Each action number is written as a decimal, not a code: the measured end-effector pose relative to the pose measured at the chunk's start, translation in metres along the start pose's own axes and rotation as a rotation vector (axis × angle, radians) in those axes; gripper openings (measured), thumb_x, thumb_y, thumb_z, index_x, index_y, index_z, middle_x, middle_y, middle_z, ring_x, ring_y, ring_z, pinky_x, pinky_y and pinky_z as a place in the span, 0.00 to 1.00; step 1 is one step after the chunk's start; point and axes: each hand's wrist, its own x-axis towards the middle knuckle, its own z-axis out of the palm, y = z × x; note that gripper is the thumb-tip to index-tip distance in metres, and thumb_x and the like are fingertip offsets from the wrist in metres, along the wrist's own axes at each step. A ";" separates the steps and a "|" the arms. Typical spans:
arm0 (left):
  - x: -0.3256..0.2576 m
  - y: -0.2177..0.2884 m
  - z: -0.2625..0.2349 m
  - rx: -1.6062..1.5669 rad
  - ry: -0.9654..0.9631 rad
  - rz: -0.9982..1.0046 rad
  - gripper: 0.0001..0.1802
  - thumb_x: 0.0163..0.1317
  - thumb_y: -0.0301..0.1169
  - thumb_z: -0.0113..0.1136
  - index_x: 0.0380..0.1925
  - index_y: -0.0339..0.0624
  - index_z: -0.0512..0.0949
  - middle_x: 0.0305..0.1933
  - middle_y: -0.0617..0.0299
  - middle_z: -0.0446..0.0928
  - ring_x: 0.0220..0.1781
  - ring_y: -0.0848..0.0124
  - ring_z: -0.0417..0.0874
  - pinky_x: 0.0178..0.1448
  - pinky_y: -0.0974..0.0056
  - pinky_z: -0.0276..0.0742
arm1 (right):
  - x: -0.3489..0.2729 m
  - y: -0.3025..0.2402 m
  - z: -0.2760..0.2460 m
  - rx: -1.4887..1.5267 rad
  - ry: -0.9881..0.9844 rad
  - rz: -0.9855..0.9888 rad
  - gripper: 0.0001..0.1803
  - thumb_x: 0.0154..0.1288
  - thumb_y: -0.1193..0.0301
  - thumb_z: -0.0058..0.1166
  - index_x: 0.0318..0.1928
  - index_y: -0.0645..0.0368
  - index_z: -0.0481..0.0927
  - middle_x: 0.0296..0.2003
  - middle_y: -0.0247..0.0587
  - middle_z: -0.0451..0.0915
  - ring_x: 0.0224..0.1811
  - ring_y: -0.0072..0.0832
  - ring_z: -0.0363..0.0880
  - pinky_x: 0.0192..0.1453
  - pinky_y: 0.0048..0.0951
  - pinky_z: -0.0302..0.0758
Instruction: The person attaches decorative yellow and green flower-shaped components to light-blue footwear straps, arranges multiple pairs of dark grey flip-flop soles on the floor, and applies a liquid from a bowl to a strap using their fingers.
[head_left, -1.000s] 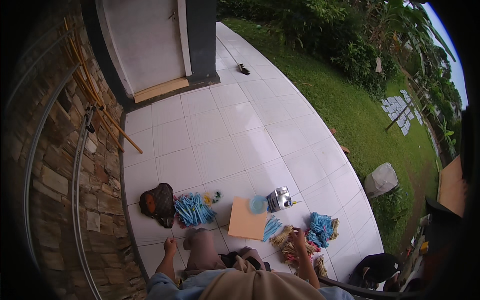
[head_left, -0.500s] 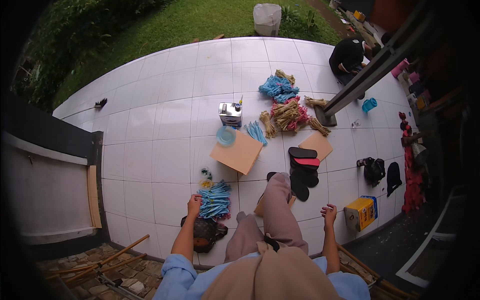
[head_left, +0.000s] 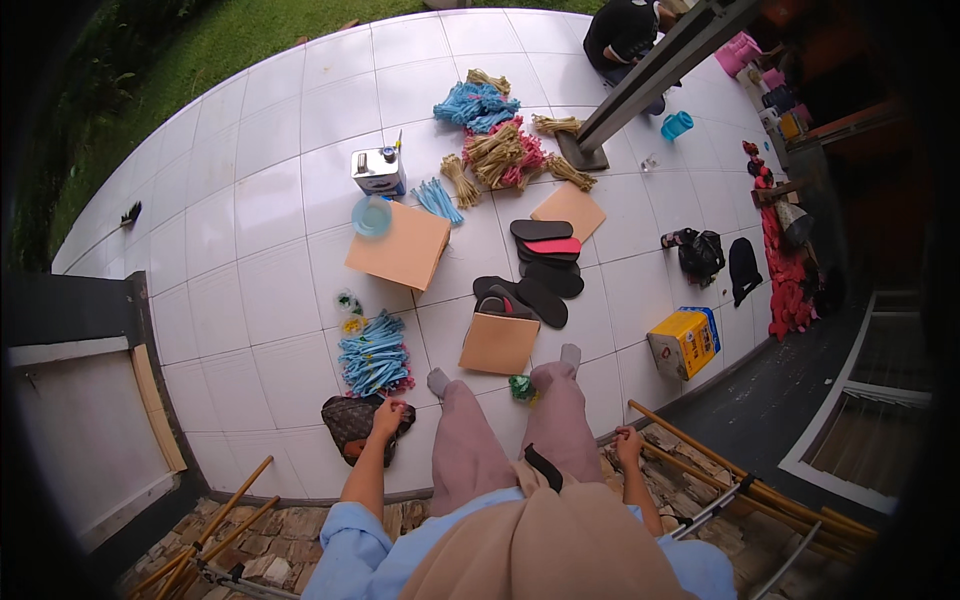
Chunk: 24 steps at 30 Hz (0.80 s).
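Note:
My left hand (head_left: 390, 416) hangs over the right side of a brown patterned handbag (head_left: 350, 428), its fingers loosely bent and apart, with nothing seen in them. Just beyond lies a heap of light-blue straps (head_left: 374, 356) with pink ends. My right hand (head_left: 628, 447) is low beside my right thigh, near a bamboo pole (head_left: 690, 441); its fingers are curled in and seem to hold nothing. Between my feet and the dark shoe soles (head_left: 542, 292) sits a tan board (head_left: 498, 344). A small green bundle (head_left: 522, 389) lies between my legs.
A tan box (head_left: 400, 248) carries a pale-blue bowl (head_left: 371, 216), with a metal can (head_left: 378, 172) behind. Bundles of straps (head_left: 497, 155) lie farther off by a post (head_left: 640, 90). At right are a yellow tin (head_left: 685, 342) and black bag (head_left: 702, 256). Another person (head_left: 622, 38) sits far right.
My right leg has come down and both feet now rest on the tiles, uncovering the tan board and green bundle. My right hand has dropped lower, its fingers closing. The view has shifted.

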 end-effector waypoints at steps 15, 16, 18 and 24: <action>-0.007 0.076 0.201 -0.804 0.633 -0.021 0.12 0.63 0.35 0.47 0.45 0.48 0.71 0.36 0.66 0.74 0.35 0.79 0.75 0.38 0.71 0.70 | 0.365 -0.201 -0.042 -0.488 -0.583 -0.507 0.12 0.54 0.79 0.44 0.40 0.62 0.73 0.26 0.45 0.78 0.30 0.29 0.79 0.32 0.26 0.76; -0.007 0.075 0.226 -0.851 0.715 -0.079 0.12 0.63 0.34 0.47 0.45 0.47 0.72 0.36 0.66 0.74 0.35 0.79 0.74 0.37 0.71 0.70 | 0.393 -0.216 -0.040 -0.773 -0.584 -0.706 0.12 0.55 0.79 0.44 0.41 0.61 0.73 0.27 0.44 0.78 0.31 0.30 0.79 0.32 0.27 0.76; -0.016 0.064 0.270 -0.915 0.831 -0.177 0.12 0.62 0.34 0.47 0.44 0.47 0.72 0.36 0.65 0.74 0.35 0.79 0.74 0.37 0.71 0.70 | 0.414 -0.247 -0.017 -1.026 -0.556 -0.939 0.12 0.55 0.78 0.45 0.42 0.60 0.73 0.28 0.44 0.78 0.31 0.30 0.79 0.33 0.27 0.76; 0.014 0.068 0.367 -0.630 0.894 -0.243 0.09 0.56 0.27 0.52 0.37 0.43 0.75 0.30 0.60 0.75 0.33 0.70 0.76 0.38 0.68 0.71 | 0.389 -0.286 0.060 -0.499 -0.764 -0.852 0.11 0.59 0.75 0.45 0.44 0.60 0.71 0.29 0.43 0.78 0.29 0.27 0.77 0.34 0.27 0.74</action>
